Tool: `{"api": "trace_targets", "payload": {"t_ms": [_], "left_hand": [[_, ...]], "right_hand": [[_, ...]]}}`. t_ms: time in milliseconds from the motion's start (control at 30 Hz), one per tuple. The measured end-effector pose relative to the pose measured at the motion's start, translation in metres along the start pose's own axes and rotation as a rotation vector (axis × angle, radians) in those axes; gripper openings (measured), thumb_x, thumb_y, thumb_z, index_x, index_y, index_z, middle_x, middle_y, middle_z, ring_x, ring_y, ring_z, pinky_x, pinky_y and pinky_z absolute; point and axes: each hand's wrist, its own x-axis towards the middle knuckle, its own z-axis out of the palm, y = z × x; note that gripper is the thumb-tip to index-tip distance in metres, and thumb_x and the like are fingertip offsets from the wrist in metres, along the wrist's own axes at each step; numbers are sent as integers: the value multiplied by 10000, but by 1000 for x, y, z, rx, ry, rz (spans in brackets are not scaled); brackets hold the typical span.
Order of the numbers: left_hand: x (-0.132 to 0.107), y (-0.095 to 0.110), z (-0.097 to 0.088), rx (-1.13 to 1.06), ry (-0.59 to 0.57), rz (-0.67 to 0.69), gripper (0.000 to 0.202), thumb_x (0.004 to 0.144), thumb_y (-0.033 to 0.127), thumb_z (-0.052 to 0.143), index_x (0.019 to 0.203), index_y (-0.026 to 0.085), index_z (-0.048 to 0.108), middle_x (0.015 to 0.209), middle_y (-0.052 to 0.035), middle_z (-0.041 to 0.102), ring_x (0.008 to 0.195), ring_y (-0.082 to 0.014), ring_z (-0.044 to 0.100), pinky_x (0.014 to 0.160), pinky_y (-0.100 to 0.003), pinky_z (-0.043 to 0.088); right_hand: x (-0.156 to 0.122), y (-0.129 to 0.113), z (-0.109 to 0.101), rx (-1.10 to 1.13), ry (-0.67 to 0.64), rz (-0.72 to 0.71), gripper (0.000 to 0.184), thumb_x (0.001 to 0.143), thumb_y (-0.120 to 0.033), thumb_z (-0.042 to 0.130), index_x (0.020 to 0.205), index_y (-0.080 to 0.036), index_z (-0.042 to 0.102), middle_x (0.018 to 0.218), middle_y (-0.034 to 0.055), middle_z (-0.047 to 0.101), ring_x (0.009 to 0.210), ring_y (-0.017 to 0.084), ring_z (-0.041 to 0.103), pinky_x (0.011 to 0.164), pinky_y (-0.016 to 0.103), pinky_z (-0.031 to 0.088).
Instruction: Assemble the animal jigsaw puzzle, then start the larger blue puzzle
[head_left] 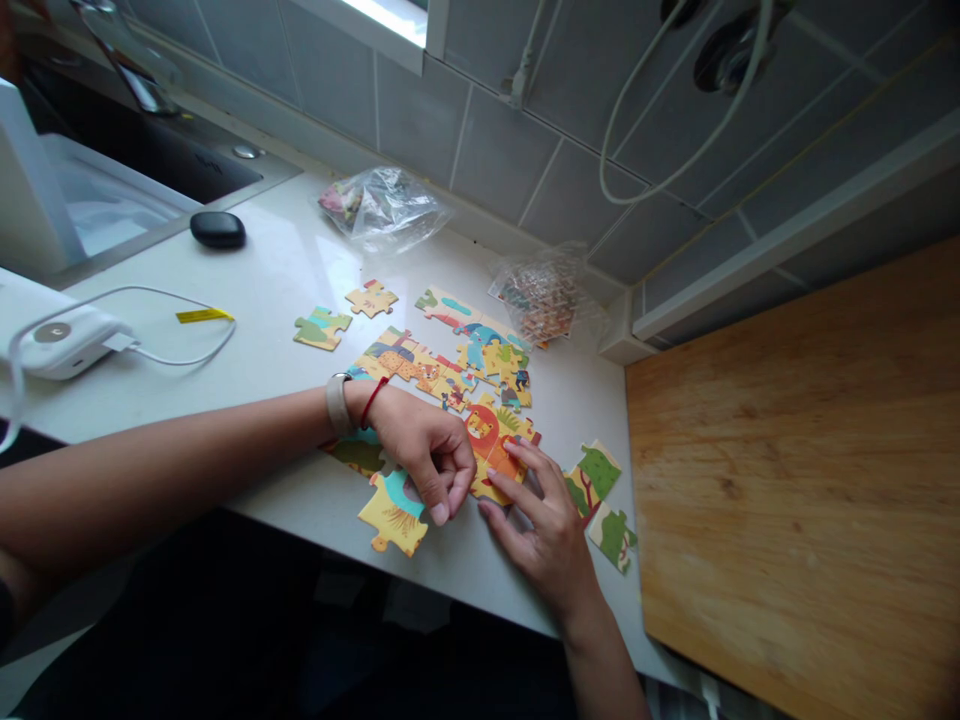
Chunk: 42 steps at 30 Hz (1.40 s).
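Observation:
A partly joined colourful animal jigsaw [450, 370] lies on the white counter [285, 260]. My left hand [424, 450] curls its fingers down onto a yellow piece [487, 480] at the puzzle's near edge. My right hand [544, 520] lies beside it with fingers spread, their tips pressing the same lion-pictured part. A loose yellow-and-teal piece [394, 515] sits just under my left hand. Two green pieces [600, 475] [615, 538] lie right of my right hand. Further loose pieces [322, 327] [371, 298] lie at the far left of the puzzle.
Two clear plastic bags [382, 205] [544, 290] with more pieces rest by the tiled wall. A wooden board [795, 480] covers the right side. At left lie a white device with a cable [64, 340], a black oval case [217, 229], a yellow tag [204, 315] and a sink [97, 200].

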Motion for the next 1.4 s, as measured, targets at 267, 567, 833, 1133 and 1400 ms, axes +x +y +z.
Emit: {"api": "trace_targets", "payload": {"t_ms": [267, 567, 833, 1133, 1400], "left_hand": [[0, -1, 0, 23, -7, 27, 304, 755, 446, 922, 851, 181, 809, 718, -33, 777, 565, -142, 678, 524, -201, 566], [0, -1, 0, 13, 5, 3, 324, 714, 450, 949, 825, 181, 806, 686, -33, 756, 553, -139, 661, 517, -200, 553], [0, 0, 1, 8, -6, 3, 308, 728, 447, 941, 813, 189, 796, 703, -24, 761, 566, -131, 661, 531, -192, 550], [-1, 0, 0, 17, 24, 80, 318, 788, 458, 896, 914, 173, 827, 705, -42, 751, 536, -127, 633, 496, -200, 538], [-11, 20, -22, 74, 1240, 561, 320, 831, 432, 837, 804, 144, 699, 660, 21, 603, 550, -58, 496, 491, -155, 411]], "right_hand": [[-2, -1, 1, -42, -22, 26, 313, 964, -289, 708, 1275, -257, 718, 1492, 143, 594, 1426, 333, 536, 1151, 579, 510], [-2, 1, 4, -134, 124, 77, 175, 985, -177, 630, 1104, -227, 748, 1399, 138, 659, 1352, 310, 589, 1102, 551, 531], [-3, 1, 7, -175, 95, 150, 423, 987, -253, 621, 1410, -233, 617, 1478, 165, 588, 1399, 338, 556, 1126, 580, 519], [-6, -1, 4, -203, -135, 46, 726, 951, -469, 709, 1609, -351, 425, 1754, 108, 238, 1582, 415, 297, 1184, 684, 409], [-8, 4, 9, -184, -155, 64, 592, 993, -400, 654, 1560, -318, 506, 1656, 115, 450, 1543, 362, 402, 1210, 669, 383]]}}
